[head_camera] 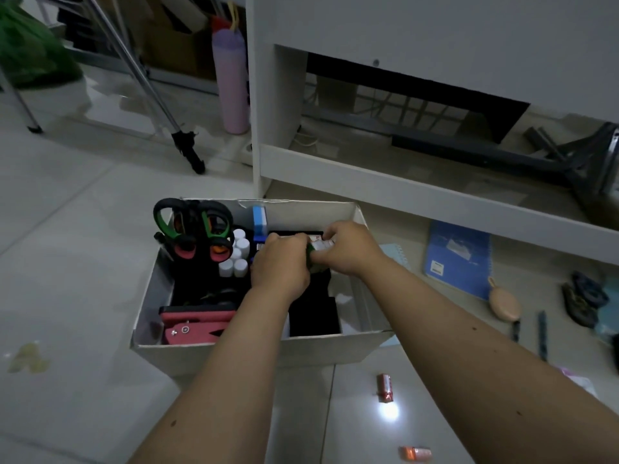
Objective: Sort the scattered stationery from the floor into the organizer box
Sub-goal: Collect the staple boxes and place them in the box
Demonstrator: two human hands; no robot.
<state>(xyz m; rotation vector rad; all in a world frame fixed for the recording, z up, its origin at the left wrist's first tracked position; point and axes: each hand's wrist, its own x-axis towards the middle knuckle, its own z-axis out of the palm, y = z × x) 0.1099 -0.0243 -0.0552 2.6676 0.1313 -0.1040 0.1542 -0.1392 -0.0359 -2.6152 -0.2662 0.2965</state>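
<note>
A white cardboard organizer box (355, 343) stands on the floor with black dividers inside. Both hands are over its middle compartment. My left hand (279, 267) and my right hand (348, 246) together grip a small green and white item (316, 251), mostly hidden by the fingers. Scissors with green, red and orange handles (197, 229) stand in the back left compartment. White bottle caps (236, 257) sit beside them. A red hole punch (191, 326) lies at the front left. A blue eraser-like block (259, 217) stands at the back.
On the floor to the right lie a blue spiral notebook (459, 256), a tan oval thing (504, 306), dark pens (542, 333) and dark clips (582, 299). A small red item (385, 386) and an orange one (415, 453) lie in front. A white desk frame (402, 185) is behind.
</note>
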